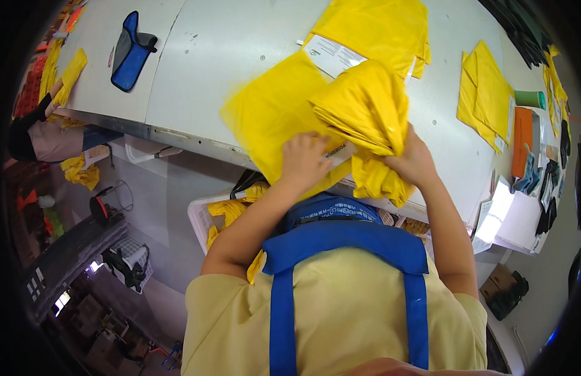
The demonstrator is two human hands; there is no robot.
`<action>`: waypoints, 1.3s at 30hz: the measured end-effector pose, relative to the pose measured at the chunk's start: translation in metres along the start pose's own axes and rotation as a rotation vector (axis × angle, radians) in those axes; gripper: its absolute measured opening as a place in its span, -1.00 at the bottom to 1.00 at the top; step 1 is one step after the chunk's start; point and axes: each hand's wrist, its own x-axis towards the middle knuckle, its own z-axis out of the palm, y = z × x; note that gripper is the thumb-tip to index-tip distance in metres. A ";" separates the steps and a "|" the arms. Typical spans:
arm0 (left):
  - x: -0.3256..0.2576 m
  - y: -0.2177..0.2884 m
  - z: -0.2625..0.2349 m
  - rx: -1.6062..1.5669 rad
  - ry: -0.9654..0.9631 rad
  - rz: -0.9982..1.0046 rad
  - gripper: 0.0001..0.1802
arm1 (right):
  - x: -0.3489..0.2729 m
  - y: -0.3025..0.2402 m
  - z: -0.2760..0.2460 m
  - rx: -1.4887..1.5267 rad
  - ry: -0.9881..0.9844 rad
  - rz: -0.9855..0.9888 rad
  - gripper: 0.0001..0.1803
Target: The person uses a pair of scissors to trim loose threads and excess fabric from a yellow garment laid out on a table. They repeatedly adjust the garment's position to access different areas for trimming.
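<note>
A folded bundle of glossy yellow fabric (362,103) hangs over the table's near edge, its lower folds bunched. My right hand (416,161) grips its right side, with the thumb toward the front. Left of it a flat yellow sheet (259,109) spreads over the tabletop and down past the edge, its left border smeared by motion. My left hand (305,160) lies on this sheet with fingers apart, beside a pale printed label (338,155). Whether the sheet and the bundle are one piece, I cannot tell.
Behind the bundle lie folded yellow pieces (378,25) with a white printed paper (333,55). A blue and grey pouch (132,53) rests at left, near a co-worker's arm (39,119). More yellow pieces (485,94) and an orange box (522,141) sit right. Below is a basket (199,222).
</note>
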 end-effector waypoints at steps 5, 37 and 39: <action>-0.040 -0.032 0.011 0.157 0.208 -0.033 -0.40 | 0.015 0.008 0.034 -0.134 -0.067 0.076 -0.11; -0.017 0.026 -0.037 -0.069 0.315 0.044 -0.83 | -0.001 -0.019 0.014 -0.129 -0.171 -0.059 -0.10; -0.016 0.052 -0.026 -0.144 0.263 0.088 -0.80 | -0.006 -0.027 0.031 -0.208 -0.135 -0.118 -0.10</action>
